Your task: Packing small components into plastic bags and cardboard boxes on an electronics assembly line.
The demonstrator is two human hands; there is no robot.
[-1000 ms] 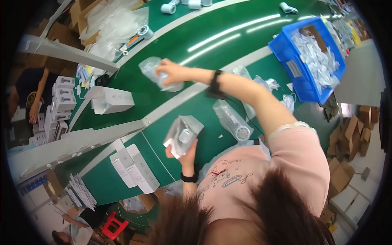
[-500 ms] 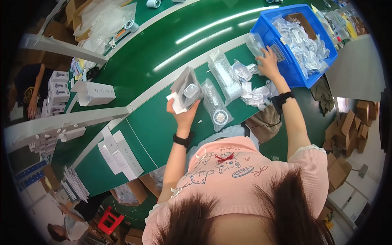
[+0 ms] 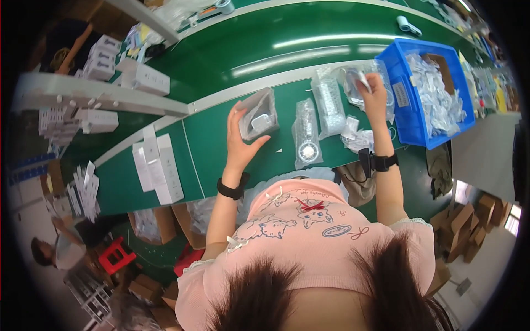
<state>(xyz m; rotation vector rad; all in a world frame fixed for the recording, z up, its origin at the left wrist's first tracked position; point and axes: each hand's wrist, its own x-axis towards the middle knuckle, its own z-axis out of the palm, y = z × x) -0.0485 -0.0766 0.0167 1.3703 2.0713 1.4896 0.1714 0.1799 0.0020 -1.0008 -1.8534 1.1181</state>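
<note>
An open-topped carton (image 3: 258, 113) with a grey inside stands on the green table, a pale rounded part visible in it. My left hand (image 3: 240, 140) is spread round its near left corner, thumb apart from the fingers; I cannot tell how firmly it touches. My right hand (image 3: 375, 94) pinches a small white piece (image 3: 362, 81) over clear plastic bags beside the blue bin. Between the hands lie a bagged handheld fan (image 3: 307, 140) with a round head and a long bubble-wrapped pack (image 3: 329, 105). Small bagged white pieces (image 3: 356, 135) lie below my right hand.
A blue bin (image 3: 395, 69) full of small plastic packets stands at the right. White cartons (image 3: 157, 168) lie on the table at the left, near a metal post (image 3: 105, 91). Other people are at the far left and lower left. Brown boxes (image 3: 469, 220) are piled at the right.
My right hand has drawn back from the bin's side and now pinches a white piece. My left hand's fingers have spread; the carton's white flap no longer shows. The view has shifted.
</note>
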